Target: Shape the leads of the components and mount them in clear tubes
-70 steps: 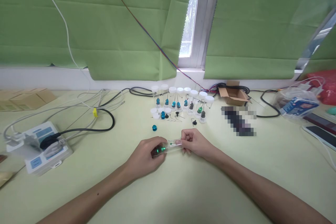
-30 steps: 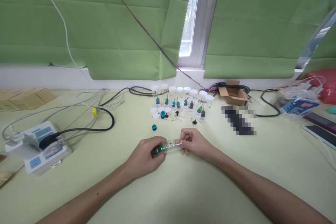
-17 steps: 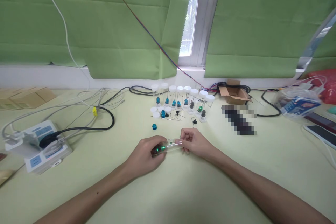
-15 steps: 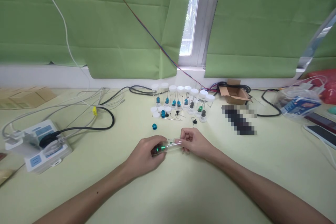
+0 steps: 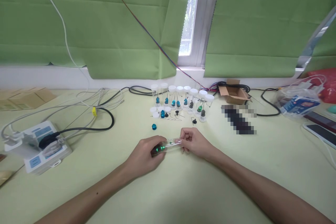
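Note:
A clear tube [image 5: 173,145] lies slantwise between my two hands, low over the table. Its left end is wrapped by the fingers of my left hand [image 5: 144,155]. At the other end, the thumb and curled fingers of my right hand [image 5: 194,142] pinch it; whether they also grip something thin there I cannot tell. Shiny green pieces [image 5: 160,148] and a dark base show inside the tube near my left fingers. Beyond my hands lies a loose blue round piece [image 5: 154,126], and farther back stand several clear tubes with white caps [image 5: 193,91], holding blue, green or dark pieces.
Small black parts [image 5: 194,121], thin bent rods and loose white caps [image 5: 155,114] lie before the tubes. To the left is a power strip [image 5: 47,147] with cables. An open cardboard box [image 5: 234,94], a phone [image 5: 321,134] and a blue packet [image 5: 301,106] are at right.
The background has shifted very slightly to the left in view. Both hands keep the same hold on the clear tube.

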`<control>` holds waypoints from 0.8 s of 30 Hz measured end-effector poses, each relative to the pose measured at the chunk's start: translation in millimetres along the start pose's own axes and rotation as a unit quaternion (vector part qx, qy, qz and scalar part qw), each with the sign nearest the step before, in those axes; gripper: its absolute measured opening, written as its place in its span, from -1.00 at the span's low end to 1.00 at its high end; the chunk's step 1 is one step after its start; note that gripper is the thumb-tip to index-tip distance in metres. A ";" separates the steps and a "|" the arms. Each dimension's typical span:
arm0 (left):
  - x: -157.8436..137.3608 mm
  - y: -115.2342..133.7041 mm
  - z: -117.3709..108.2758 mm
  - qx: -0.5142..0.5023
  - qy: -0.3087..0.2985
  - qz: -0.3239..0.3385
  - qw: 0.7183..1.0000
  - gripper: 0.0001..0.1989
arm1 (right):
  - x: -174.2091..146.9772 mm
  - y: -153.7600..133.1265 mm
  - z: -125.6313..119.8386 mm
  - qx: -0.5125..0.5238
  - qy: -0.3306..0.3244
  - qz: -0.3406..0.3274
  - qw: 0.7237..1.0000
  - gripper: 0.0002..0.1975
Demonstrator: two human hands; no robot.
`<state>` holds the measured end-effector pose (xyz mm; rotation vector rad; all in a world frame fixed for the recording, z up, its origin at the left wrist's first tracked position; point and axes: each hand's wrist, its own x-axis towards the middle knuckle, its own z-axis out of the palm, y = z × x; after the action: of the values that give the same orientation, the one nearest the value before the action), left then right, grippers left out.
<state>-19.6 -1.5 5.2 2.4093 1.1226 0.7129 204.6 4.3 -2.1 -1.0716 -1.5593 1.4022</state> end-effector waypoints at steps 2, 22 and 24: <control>-0.3 -0.4 0.3 0.001 0.003 0.001 1.000 -0.79 | -0.2 0.3 -0.2 0.000 -0.001 0.002 1.000 -0.66; -0.8 -2.1 1.0 -0.011 0.007 0.003 1.000 -0.76 | 1.1 5.9 -2.4 -0.012 -0.002 0.009 1.000 -0.62; -0.5 -1.8 0.9 -0.013 0.008 0.008 1.000 -0.76 | 1.2 6.2 -2.5 -0.009 -0.001 0.009 1.000 -0.61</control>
<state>-20.4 -0.9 3.4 2.3961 1.0953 0.7493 207.0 6.5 -8.0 -1.0980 -1.5706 1.4035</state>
